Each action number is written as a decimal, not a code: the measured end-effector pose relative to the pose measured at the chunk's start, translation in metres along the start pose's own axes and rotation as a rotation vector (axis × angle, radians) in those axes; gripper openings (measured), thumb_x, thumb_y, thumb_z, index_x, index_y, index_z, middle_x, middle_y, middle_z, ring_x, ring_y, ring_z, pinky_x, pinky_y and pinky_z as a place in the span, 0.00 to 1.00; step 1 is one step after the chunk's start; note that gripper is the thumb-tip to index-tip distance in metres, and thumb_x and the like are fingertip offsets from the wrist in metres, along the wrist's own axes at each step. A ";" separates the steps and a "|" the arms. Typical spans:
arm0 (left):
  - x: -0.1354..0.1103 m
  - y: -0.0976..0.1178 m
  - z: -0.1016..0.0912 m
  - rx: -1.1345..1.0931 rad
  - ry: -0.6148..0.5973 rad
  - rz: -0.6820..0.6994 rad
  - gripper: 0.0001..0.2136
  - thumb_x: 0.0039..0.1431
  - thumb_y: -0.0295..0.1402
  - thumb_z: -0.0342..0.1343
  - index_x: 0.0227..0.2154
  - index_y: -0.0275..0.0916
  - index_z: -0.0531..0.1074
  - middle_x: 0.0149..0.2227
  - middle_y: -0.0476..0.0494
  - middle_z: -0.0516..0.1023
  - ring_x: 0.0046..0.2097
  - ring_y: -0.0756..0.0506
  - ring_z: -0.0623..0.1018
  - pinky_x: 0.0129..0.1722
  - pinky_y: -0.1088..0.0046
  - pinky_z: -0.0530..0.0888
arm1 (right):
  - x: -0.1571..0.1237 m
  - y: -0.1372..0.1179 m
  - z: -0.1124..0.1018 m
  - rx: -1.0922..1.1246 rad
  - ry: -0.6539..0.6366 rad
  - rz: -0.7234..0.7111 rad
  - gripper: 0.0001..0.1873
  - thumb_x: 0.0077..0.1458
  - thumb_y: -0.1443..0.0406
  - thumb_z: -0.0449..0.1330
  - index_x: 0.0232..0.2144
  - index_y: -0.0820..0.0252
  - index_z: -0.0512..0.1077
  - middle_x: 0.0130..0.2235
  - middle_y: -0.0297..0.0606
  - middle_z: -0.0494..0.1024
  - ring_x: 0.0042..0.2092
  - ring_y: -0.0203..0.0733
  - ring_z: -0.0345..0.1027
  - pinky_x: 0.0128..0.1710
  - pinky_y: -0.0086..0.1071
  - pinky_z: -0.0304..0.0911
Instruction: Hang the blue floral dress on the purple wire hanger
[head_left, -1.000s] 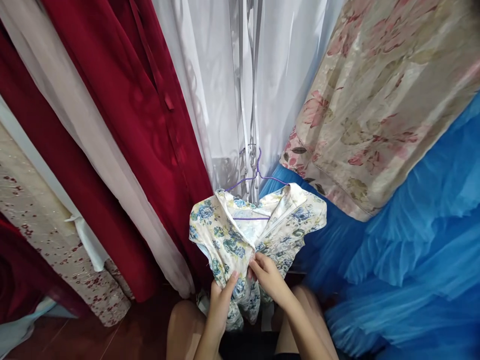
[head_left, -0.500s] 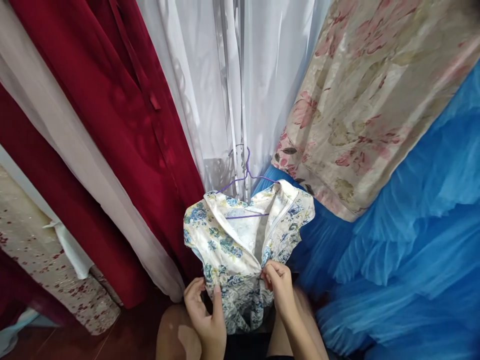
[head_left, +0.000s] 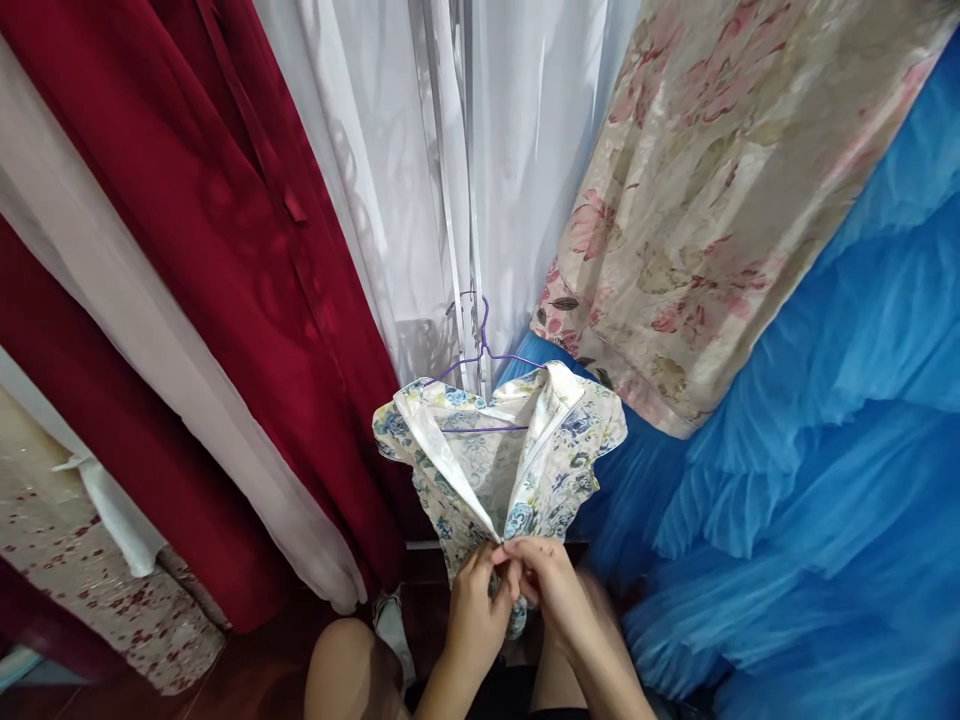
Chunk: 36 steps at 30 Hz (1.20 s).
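Observation:
A white dress (head_left: 570, 450) with blue and yellow flowers hangs on a purple wire hanger (head_left: 484, 335), its neck opening spread in a V with a zipper along the edges. At the bottom of that V, my right hand (head_left: 551, 580) is closed in a pinch on the dress, at the zipper. My left hand (head_left: 480, 605) pinches the dress fabric at the same spot, its fingertips touching the right ones. The zipper's pull is hidden by my fingers. Below the hands, the lower part of the dress is mostly covered.
Long red cloth (head_left: 247, 300) and pale cloth (head_left: 150, 330) hang at the left. White fabric (head_left: 525, 180) hangs behind the hanger. A beige flowered garment (head_left: 697, 230) and blue ruffled tulle (head_left: 825, 480) hang at the right. My knee (head_left: 349, 665) is below.
My left hand has moved right and up from the dress's left side to meet my right hand at the zipper. The dress's left side has drawn inward; the view has shifted slightly.

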<state>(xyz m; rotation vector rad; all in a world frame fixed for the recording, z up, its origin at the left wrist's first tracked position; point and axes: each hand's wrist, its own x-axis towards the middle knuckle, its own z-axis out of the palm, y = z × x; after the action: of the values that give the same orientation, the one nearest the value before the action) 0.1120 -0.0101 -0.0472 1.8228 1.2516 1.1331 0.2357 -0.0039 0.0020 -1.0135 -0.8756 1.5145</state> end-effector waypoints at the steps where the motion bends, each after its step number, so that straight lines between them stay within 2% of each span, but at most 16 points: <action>1: 0.002 0.001 -0.003 0.037 -0.022 0.010 0.10 0.58 0.26 0.51 0.40 0.42 0.73 0.40 0.39 0.78 0.44 0.39 0.77 0.43 0.68 0.70 | 0.006 -0.011 0.002 0.037 -0.002 0.000 0.15 0.49 0.58 0.60 0.23 0.65 0.80 0.13 0.33 0.69 0.14 0.28 0.44 0.17 0.27 0.35; 5: 0.006 0.012 -0.014 0.319 -0.110 0.055 0.07 0.55 0.24 0.51 0.30 0.41 0.71 0.31 0.42 0.76 0.36 0.41 0.76 0.35 0.69 0.67 | 0.043 -0.080 0.018 0.120 -0.042 -0.083 0.15 0.47 0.59 0.64 0.27 0.68 0.81 0.12 0.28 0.65 0.14 0.25 0.44 0.16 0.27 0.33; 8: 0.002 0.017 -0.013 0.493 -0.205 0.154 0.06 0.52 0.23 0.53 0.28 0.40 0.71 0.30 0.41 0.77 0.35 0.40 0.77 0.35 0.68 0.67 | 0.069 -0.131 0.036 0.161 -0.129 -0.145 0.13 0.45 0.62 0.65 0.27 0.69 0.80 0.12 0.26 0.62 0.15 0.25 0.43 0.15 0.26 0.34; 11: -0.003 0.012 -0.012 0.592 -0.337 0.220 0.05 0.51 0.24 0.55 0.30 0.39 0.74 0.30 0.41 0.79 0.34 0.40 0.78 0.35 0.67 0.70 | 0.077 -0.155 0.046 0.152 -0.125 -0.215 0.12 0.46 0.62 0.63 0.27 0.69 0.80 0.13 0.27 0.64 0.15 0.26 0.44 0.15 0.26 0.36; 13: 0.001 0.009 -0.018 0.614 -0.376 0.221 0.05 0.54 0.26 0.55 0.31 0.40 0.75 0.32 0.42 0.79 0.35 0.40 0.78 0.36 0.67 0.71 | 0.073 -0.153 0.046 0.117 -0.092 -0.276 0.14 0.48 0.61 0.63 0.29 0.68 0.81 0.14 0.29 0.67 0.15 0.27 0.48 0.15 0.26 0.39; 15: 0.016 0.013 -0.033 0.570 -0.316 0.229 0.05 0.59 0.28 0.54 0.33 0.41 0.75 0.34 0.43 0.80 0.37 0.42 0.79 0.39 0.68 0.72 | 0.067 -0.142 0.042 0.062 -0.066 -0.303 0.14 0.50 0.59 0.62 0.29 0.66 0.81 0.15 0.31 0.69 0.16 0.29 0.51 0.16 0.26 0.40; 17: 0.041 0.028 -0.054 0.477 -0.145 0.268 0.08 0.65 0.30 0.50 0.39 0.41 0.74 0.36 0.44 0.80 0.38 0.43 0.79 0.41 0.68 0.73 | 0.060 -0.132 0.039 -0.003 -0.045 -0.307 0.14 0.51 0.59 0.61 0.28 0.65 0.81 0.15 0.33 0.70 0.16 0.30 0.53 0.17 0.25 0.42; 19: 0.072 0.052 -0.076 0.395 0.061 0.335 0.12 0.68 0.32 0.47 0.51 0.41 0.70 0.39 0.43 0.80 0.40 0.44 0.79 0.42 0.69 0.73 | 0.055 -0.127 0.040 -0.056 -0.033 -0.323 0.14 0.52 0.59 0.60 0.27 0.64 0.80 0.14 0.32 0.70 0.17 0.30 0.53 0.17 0.26 0.44; 21: 0.102 0.078 -0.092 0.380 0.144 0.438 0.16 0.70 0.31 0.45 0.58 0.42 0.65 0.47 0.41 0.79 0.46 0.44 0.79 0.47 0.68 0.72 | 0.052 -0.127 0.043 -0.107 -0.029 -0.381 0.14 0.52 0.60 0.59 0.26 0.64 0.80 0.14 0.32 0.70 0.17 0.30 0.53 0.18 0.26 0.46; 23: 0.125 0.100 -0.101 0.388 0.171 0.502 0.13 0.70 0.31 0.46 0.54 0.43 0.68 0.48 0.43 0.79 0.47 0.44 0.79 0.47 0.69 0.72 | 0.051 -0.128 0.048 -0.154 0.000 -0.460 0.14 0.54 0.60 0.59 0.26 0.63 0.79 0.14 0.30 0.68 0.17 0.31 0.53 0.20 0.27 0.48; 25: 0.140 0.115 -0.105 0.398 0.188 0.509 0.09 0.69 0.32 0.49 0.49 0.42 0.69 0.43 0.44 0.79 0.43 0.45 0.79 0.43 0.70 0.73 | 0.051 -0.129 0.050 -0.177 0.037 -0.523 0.14 0.54 0.61 0.58 0.25 0.63 0.78 0.14 0.28 0.66 0.18 0.31 0.53 0.21 0.28 0.49; 28: 0.148 0.126 -0.103 0.462 0.141 0.515 0.07 0.68 0.32 0.51 0.46 0.42 0.70 0.39 0.46 0.78 0.39 0.45 0.78 0.40 0.71 0.72 | 0.055 -0.125 0.049 -0.185 0.058 -0.562 0.13 0.55 0.61 0.57 0.24 0.62 0.76 0.14 0.26 0.62 0.19 0.32 0.52 0.21 0.28 0.48; 31: 0.148 0.132 -0.101 0.519 0.076 0.585 0.07 0.69 0.31 0.47 0.38 0.41 0.70 0.38 0.44 0.76 0.40 0.44 0.76 0.40 0.70 0.71 | 0.062 -0.118 0.047 -0.213 0.052 -0.572 0.14 0.55 0.60 0.57 0.24 0.62 0.76 0.14 0.26 0.61 0.19 0.32 0.51 0.21 0.28 0.48; 33: 0.148 0.133 -0.106 0.477 0.133 0.621 0.08 0.70 0.31 0.46 0.38 0.40 0.70 0.37 0.44 0.75 0.41 0.44 0.75 0.42 0.69 0.70 | 0.069 -0.110 0.045 -0.233 0.057 -0.555 0.15 0.55 0.59 0.57 0.24 0.63 0.76 0.14 0.26 0.60 0.19 0.32 0.50 0.21 0.28 0.46; 36: 0.160 0.121 -0.130 0.327 0.374 0.557 0.07 0.69 0.33 0.48 0.39 0.40 0.70 0.37 0.45 0.75 0.40 0.46 0.75 0.43 0.71 0.70 | 0.079 -0.093 0.041 -0.258 0.077 -0.490 0.15 0.53 0.59 0.57 0.23 0.63 0.76 0.14 0.26 0.60 0.18 0.32 0.50 0.20 0.29 0.45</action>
<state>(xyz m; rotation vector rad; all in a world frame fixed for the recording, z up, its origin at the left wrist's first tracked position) 0.0681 0.1046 0.1579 2.3753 1.2149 1.7149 0.2253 0.0888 0.0910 -0.9439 -1.1855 0.9611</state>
